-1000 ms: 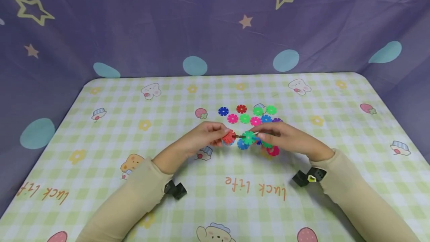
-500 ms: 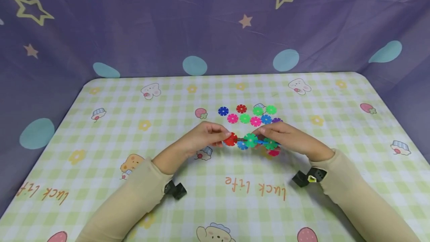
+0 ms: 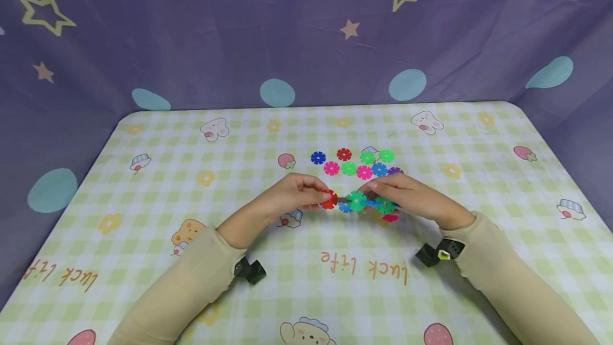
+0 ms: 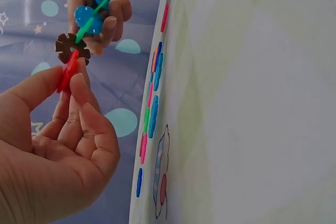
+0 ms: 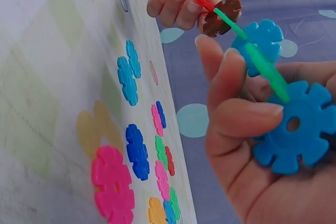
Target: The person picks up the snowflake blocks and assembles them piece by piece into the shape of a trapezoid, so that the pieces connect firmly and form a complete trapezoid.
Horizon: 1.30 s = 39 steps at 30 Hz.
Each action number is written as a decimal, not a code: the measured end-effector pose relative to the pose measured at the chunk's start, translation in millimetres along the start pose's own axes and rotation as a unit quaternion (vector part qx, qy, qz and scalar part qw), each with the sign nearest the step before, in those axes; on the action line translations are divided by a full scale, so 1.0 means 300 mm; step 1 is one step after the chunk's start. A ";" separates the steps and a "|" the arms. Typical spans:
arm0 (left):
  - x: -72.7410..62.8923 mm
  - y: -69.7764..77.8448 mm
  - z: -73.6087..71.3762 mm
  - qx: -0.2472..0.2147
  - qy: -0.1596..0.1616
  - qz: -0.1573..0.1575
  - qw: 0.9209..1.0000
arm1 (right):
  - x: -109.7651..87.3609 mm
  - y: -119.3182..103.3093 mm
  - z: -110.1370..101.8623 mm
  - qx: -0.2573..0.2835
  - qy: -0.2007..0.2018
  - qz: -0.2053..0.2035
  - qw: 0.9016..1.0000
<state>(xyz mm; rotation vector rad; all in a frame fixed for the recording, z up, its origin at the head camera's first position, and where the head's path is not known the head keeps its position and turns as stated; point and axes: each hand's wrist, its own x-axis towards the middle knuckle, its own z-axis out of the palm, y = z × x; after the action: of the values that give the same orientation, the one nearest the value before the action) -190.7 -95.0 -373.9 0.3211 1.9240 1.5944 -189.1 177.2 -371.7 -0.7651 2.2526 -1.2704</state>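
Note:
A chain of interlocking plastic snowflake discs is stretched between my two hands, just above the table. At its left end, my left hand (image 3: 296,194) pinches a red snowflake disc (image 3: 329,200) between thumb and fingers. A brown snowflake disc (image 4: 65,49) slots into the red one, followed by green (image 3: 356,201) and blue (image 5: 266,36) pieces set crosswise. My right hand (image 3: 413,197) grips the other end; in the right wrist view its thumb and fingers curl around the blue end disc (image 5: 314,132) and the green disc (image 5: 265,71) joined to it.
Loose discs lie flat behind the hands, among them dark blue (image 3: 318,158), red (image 3: 344,154) and green (image 3: 387,155) ones. Beneath the chain rest a blue disc (image 3: 345,207) and a pink disc (image 3: 390,218). A checked cloth (image 3: 268,292) covers the table; a purple curtain (image 3: 306,31) hangs behind.
The chain has dipped slightly and shifted a little to the right. My right fingers have moved back, showing more of its right-hand green disc. Over the last half second it has barely moved.

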 end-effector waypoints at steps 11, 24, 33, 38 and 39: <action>0.002 -0.008 0.001 -0.005 -0.006 0.014 1.000 | 0.004 -0.004 0.004 0.029 -0.009 -0.009 1.000; 0.003 -0.016 0.009 0.007 -0.009 0.056 0.998 | 0.003 -0.003 0.022 0.067 -0.017 -0.034 0.997; 0.002 -0.014 0.025 0.045 -0.019 0.066 0.997 | 0.010 -0.007 0.038 0.067 -0.041 -0.052 0.996; 0.006 -0.017 0.036 0.051 -0.014 0.074 0.996 | 0.014 -0.022 0.056 -0.006 -0.029 -0.051 0.998; 0.007 -0.018 0.038 0.050 -0.012 0.073 0.996 | 0.016 -0.027 0.060 -0.021 -0.025 -0.054 0.998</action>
<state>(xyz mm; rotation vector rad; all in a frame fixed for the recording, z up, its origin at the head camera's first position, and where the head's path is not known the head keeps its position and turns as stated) -184.5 -86.1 -380.6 0.5309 2.0067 1.5800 -179.4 159.3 -373.8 -0.9365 2.2302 -1.2410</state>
